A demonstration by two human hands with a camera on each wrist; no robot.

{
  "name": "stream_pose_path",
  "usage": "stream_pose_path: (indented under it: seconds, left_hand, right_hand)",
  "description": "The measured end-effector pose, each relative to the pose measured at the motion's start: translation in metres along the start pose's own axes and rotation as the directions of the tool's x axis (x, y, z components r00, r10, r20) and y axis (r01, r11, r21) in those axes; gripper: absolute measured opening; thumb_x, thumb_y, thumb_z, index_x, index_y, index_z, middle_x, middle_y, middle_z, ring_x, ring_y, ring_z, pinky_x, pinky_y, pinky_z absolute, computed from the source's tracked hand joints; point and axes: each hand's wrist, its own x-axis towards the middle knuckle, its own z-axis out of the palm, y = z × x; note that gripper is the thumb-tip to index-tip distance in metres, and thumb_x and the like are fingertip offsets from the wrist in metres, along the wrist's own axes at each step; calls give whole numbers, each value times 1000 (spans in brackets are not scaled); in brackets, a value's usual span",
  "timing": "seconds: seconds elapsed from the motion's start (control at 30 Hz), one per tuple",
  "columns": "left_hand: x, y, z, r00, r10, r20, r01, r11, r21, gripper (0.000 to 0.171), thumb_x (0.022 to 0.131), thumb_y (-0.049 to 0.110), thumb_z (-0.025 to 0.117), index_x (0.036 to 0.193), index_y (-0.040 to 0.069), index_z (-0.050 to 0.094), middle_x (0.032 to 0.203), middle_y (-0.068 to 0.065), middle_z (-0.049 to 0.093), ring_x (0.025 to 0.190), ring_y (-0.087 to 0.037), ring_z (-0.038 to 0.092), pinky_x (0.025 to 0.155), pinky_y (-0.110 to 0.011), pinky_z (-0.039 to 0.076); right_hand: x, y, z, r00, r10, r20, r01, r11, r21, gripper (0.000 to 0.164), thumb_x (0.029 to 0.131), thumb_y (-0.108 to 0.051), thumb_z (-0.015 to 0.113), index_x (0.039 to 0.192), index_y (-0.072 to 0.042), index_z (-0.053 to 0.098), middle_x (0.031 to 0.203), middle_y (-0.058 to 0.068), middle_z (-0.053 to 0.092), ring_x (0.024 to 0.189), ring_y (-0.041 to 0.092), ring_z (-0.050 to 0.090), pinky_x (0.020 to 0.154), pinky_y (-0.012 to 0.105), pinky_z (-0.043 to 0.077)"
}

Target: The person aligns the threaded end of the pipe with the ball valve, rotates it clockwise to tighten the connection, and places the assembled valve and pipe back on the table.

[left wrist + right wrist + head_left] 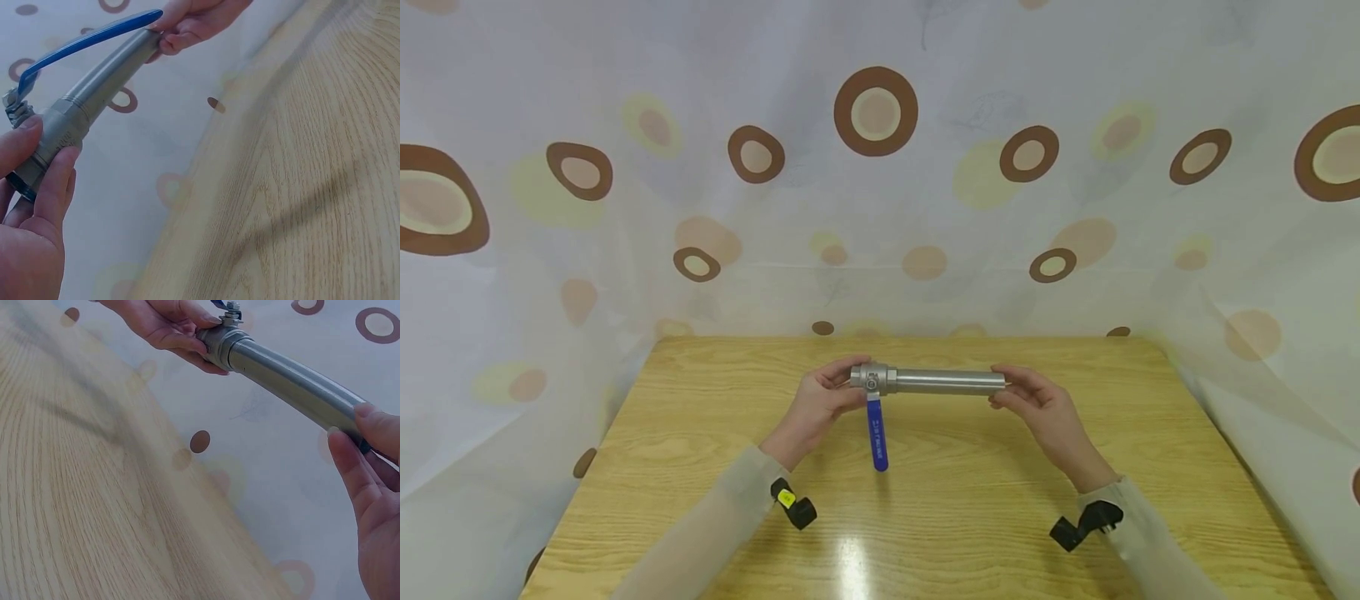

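Observation:
A steel ball valve (872,380) with a blue lever handle (877,435) is joined to a straight metal pipe (950,382). Both are held level above the table, the lever pointing toward me in the head view. My left hand (820,406) grips the valve body at its left end, thumb and fingers on opposite sides. At the pipe's free right end, my right hand (1043,412) pinches the tube between thumb and fingers. In the right wrist view the pipe (300,384) runs into the valve's collar (219,345); the threads of the joint are hidden.
The wood-grain table (955,517) lies under both hands. Behind it and along both sides hangs a pale sheet (880,217) printed with brown and yellow ovals. Black camera mounts sit on the left sleeve (722,508) and the right sleeve (1150,533).

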Motion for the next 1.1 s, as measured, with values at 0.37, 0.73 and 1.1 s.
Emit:
stream_pose_path:
  seconds: [0.37,0.73,1.1]
  left_hand:
    - [1,1,1,1000,-11,5,11,1000,11,51,88,-16,65,129,12,73,145,-14,62,126,-26,62,99,-35,59]
    - [2,0,-2,1000,-22,-6,22,1000,12,52,87,-17,65,131,10,71,146,-14,62,125,-25,62,99,-34,58]
    - [0,-1,-2,1000,-20,-10,20,1000,2,50,88,-17,65,122,18,76,145,-13,63,124,-24,63,98,-34,59]
  right_hand:
    - [1,3,0,1000,-26,14,26,1000,-11,36,107,-8,58,140,6,57,118,-5,72,102,11,72,94,29,60]
    - [2,4,-1,996,-47,72,40,995,93,47,103,2,59,149,-1,52,134,-4,64,109,9,70,97,30,58]
    - [1,2,2,1000,-6,20,5,1000,31,41,104,-5,61,144,5,55,118,-4,71,99,10,72,93,26,59]
